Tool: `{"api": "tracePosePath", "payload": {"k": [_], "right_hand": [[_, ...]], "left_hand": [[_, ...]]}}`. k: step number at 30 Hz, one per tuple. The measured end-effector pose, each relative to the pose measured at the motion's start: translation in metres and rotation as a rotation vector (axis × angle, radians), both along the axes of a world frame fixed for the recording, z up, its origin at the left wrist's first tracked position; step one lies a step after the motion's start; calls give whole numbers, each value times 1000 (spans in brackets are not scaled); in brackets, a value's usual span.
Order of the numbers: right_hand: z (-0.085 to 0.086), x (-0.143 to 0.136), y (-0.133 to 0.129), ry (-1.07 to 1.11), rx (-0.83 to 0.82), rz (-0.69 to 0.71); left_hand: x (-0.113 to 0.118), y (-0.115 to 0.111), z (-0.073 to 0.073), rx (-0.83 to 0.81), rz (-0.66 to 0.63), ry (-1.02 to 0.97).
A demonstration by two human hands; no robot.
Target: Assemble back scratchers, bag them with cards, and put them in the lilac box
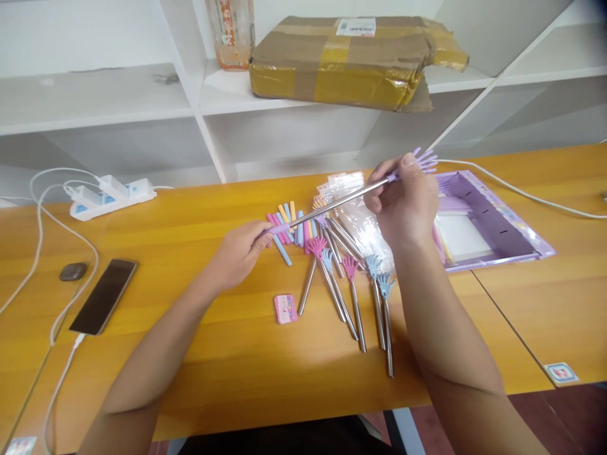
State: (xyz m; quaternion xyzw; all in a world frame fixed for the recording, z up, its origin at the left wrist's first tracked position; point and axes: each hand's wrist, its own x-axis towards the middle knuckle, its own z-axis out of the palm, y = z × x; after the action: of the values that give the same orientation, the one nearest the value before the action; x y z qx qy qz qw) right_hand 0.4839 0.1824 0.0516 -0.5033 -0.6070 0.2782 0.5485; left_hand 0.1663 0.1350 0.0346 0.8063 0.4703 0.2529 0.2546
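Note:
A back scratcher [339, 203] with a purple handle, an extended metal rod and a purple claw spans my two hands above the table. My left hand [244, 249] is closed round its purple handle. Up at the claw end, my right hand [408, 196] pinches the neck. Below lie several metal rods with pink, blue and other coloured claw heads [351, 268], without handles. Behind them is a heap of coloured handle sleeves [284, 221] in pink, blue, yellow and purple. Clear plastic bags [358, 215] lie partly under the rods. A small pink card [285, 309] rests nearer to me.
On the right stands an open purple box [512, 237]. A phone [104, 297] on a charging cable, a dark small case [73, 272] and a white power strip [112, 197] lie left. A taped cardboard box [294, 66] sits on the white shelf behind.

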Motion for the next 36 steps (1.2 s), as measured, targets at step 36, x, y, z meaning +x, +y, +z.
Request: {"api": "tracePosePath", "payload": {"k": [36], "right_hand": [[-22, -68, -21, 191, 118, 219]], "left_hand": [[3, -16, 16, 80, -42, -83]]}}
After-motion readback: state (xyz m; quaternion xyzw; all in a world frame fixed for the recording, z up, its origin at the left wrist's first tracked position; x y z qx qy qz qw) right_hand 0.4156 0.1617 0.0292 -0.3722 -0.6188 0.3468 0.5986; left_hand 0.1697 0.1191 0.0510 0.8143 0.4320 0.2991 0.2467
